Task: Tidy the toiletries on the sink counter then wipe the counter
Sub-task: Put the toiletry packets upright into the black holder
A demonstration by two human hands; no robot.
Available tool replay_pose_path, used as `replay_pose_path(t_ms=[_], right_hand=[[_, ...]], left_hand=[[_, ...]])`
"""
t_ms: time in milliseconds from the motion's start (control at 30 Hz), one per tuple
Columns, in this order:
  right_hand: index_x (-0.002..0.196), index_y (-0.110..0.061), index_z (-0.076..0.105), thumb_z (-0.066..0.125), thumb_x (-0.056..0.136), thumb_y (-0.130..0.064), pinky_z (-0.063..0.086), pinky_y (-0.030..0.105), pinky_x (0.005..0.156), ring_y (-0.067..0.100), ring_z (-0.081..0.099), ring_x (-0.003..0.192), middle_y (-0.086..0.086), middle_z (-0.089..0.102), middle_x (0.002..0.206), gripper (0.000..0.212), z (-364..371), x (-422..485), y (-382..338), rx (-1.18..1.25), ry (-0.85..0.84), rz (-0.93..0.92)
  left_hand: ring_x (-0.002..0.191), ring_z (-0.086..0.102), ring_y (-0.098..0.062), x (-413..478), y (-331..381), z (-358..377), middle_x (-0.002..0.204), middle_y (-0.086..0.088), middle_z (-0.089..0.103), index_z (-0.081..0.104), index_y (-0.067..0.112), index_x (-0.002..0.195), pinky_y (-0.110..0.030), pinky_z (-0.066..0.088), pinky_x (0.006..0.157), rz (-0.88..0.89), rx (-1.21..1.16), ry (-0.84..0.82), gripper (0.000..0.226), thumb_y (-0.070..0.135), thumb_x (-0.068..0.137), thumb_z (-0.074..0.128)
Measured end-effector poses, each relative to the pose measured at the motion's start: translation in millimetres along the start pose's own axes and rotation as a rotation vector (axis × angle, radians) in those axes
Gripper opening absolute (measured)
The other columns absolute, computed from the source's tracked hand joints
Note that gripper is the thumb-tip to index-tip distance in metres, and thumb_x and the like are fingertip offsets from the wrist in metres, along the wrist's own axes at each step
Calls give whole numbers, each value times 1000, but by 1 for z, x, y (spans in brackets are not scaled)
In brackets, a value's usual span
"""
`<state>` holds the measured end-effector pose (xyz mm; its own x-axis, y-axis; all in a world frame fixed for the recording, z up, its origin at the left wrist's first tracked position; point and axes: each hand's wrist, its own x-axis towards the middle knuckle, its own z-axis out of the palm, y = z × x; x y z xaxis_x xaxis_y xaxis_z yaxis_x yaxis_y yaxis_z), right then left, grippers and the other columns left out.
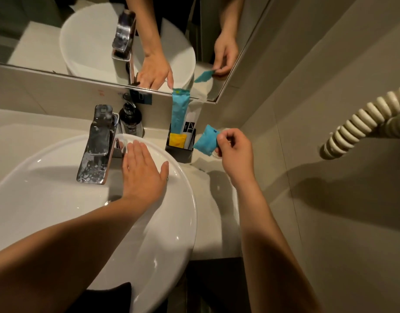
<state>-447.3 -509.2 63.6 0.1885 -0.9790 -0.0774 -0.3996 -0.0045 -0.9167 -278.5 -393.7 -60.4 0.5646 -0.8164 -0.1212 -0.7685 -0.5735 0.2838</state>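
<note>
The tidying looks nearly done: the right hand pinches a small blue sachet just beside the black holder, the left hand lies open and flat on the basin rim, and wiping remains.

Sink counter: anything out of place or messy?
The faucet is blotched with pale spots, so it looks dirty. One blue packet is outside the black holder, pinched in the right hand. No spills visible. The left hand lies flat on the basin rim.
</note>
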Motion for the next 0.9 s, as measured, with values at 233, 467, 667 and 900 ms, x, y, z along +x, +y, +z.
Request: replay_pose_path(t_ms=[233,467,667,900], right_hand=[[90,-10,58,54,101,-12,48,30,64,20,59,72,12,64,81,12,42,39,-14,-154,-135,-105],[88,-19,59,57,101,-13,42,21,70,16,53,80,7,59,95,14,60,44,3,-349,-205,-107],[94,-16,65,60,102,-20,41,16,74,14,49,91,4,45,112,10,69,45,13,-508,-249,2],[93,-15,72,65,99,-20,50,26,81,22,59,102,5,47,114,11,80,46,19,-654,-201,31]], left_hand=[[159,3,-34,0,0,2,171,-22,7,3,-1,161,-49,8,129,-8,11,16,88,60,101,24],[159,3,-34,0,1,2,171,-22,7,3,-1,161,-48,8,129,-3,11,22,87,60,102,25],[159,5,-34,0,1,0,171,-21,8,3,0,161,-47,9,129,-9,25,19,87,60,102,25],[159,4,-34,0,0,0,171,-20,6,0,2,161,-46,5,127,-7,35,21,87,61,102,22]])
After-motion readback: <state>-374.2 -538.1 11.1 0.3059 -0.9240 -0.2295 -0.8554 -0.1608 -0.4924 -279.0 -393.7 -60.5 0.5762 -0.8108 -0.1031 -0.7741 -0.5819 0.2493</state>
